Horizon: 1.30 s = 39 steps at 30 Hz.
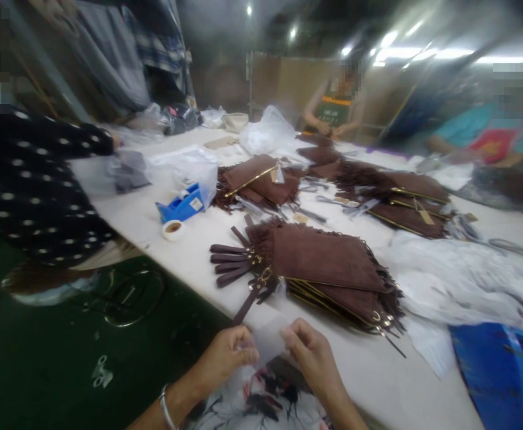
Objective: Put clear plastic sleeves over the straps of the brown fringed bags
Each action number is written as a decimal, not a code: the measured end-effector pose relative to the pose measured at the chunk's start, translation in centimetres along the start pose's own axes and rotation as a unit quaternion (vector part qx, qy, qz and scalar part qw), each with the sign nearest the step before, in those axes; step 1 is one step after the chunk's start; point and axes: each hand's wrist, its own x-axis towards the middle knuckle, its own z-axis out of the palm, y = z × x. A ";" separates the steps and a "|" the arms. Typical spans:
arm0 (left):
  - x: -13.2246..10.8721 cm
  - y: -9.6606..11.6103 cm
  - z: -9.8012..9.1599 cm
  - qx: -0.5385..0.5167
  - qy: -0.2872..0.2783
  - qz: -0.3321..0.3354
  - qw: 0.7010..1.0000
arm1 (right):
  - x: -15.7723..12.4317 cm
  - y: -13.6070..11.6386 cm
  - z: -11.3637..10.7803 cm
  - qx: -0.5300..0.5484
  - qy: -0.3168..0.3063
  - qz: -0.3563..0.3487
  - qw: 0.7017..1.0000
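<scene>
At the table's near edge, my left hand [228, 355] pinches one side of a small translucent plastic bag [268, 340]. My right hand [313, 352] grips its other side, thumb and fingers closed. A dark shape shows below the plastic, near my right hand; I cannot make out what it is. Just beyond my hands lies a stack of brown fringed clutch bags [324, 254] with gold zips. Their wrist straps [230, 263] fan out to the left, and one strap [248, 304] hangs down close to my left hand.
A blue tape dispenser [181, 204] and a tape roll [172, 230] sit at the left edge. More brown bags [261, 179] lie farther back. Plastic wrapping [458, 275] and a blue sheet [489, 370] are at right. A co-worker in a dotted top [33, 179] stands left; others work opposite.
</scene>
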 end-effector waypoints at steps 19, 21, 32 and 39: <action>-1.4 -2.4 -2.0 0.147 0.093 0.026 0.984 | 0.9 -0.8 3.6 -0.086 0.011 -0.009 0.996; -0.8 -3.4 -2.2 0.060 0.056 -0.005 0.997 | 1.3 -0.4 3.7 -0.109 0.031 -0.013 0.993; -2.0 -0.6 -2.5 0.139 0.092 0.032 0.985 | 1.3 -1.0 2.4 -0.043 -0.050 0.007 0.998; -3.0 -1.1 -3.5 0.148 0.107 -0.005 0.983 | 2.0 0.3 4.5 -0.129 -0.030 -0.018 0.991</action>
